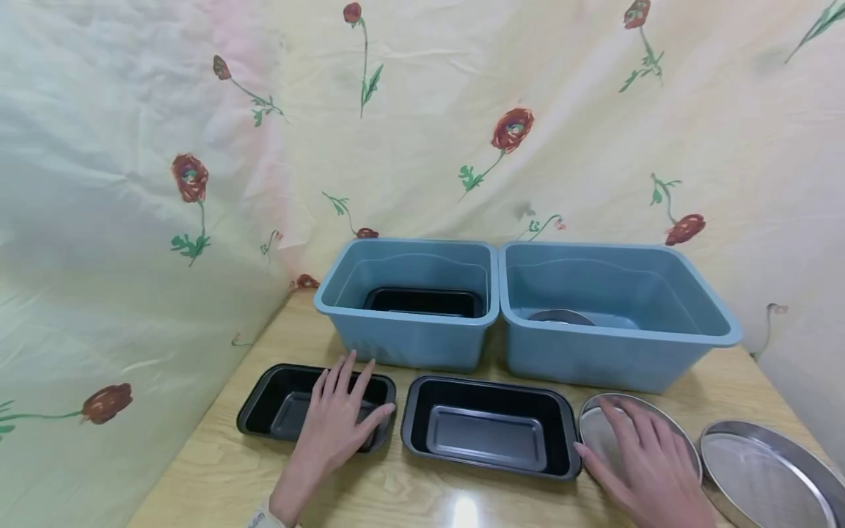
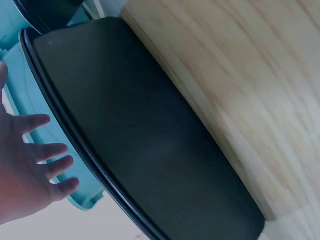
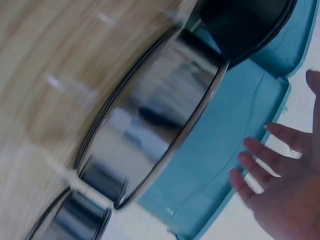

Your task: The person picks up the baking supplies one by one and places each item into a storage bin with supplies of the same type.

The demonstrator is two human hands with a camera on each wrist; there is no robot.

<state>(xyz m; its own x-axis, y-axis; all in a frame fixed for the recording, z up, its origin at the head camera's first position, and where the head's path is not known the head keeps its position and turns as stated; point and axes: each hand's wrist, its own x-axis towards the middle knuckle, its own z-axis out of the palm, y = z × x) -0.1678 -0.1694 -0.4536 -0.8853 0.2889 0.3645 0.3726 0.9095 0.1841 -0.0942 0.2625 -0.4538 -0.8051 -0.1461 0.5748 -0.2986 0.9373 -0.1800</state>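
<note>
My left hand [image 1: 339, 414] hovers open, fingers spread, over the right half of a black loaf pan [image 1: 277, 408] at the front left of the table. Its dark outer wall [image 2: 150, 155] fills the left wrist view, with my fingers [image 2: 42, 165] spread beside it. My right hand [image 1: 643, 458] is open with straight fingers over a round steel sieve pan [image 1: 597, 429]. The sieve's shiny side [image 3: 150, 130] shows in the right wrist view, my fingers [image 3: 270, 165] above it. A second black loaf pan [image 1: 488, 434] lies between the hands.
Two blue plastic bins stand behind the pans: the left bin [image 1: 409, 345] holds a black pan [image 1: 425, 301], the right bin [image 1: 614, 359] holds a round steel pan [image 1: 561, 317]. Another round sieve pan [image 1: 769, 473] lies at the front right. Flowered cloth hangs behind.
</note>
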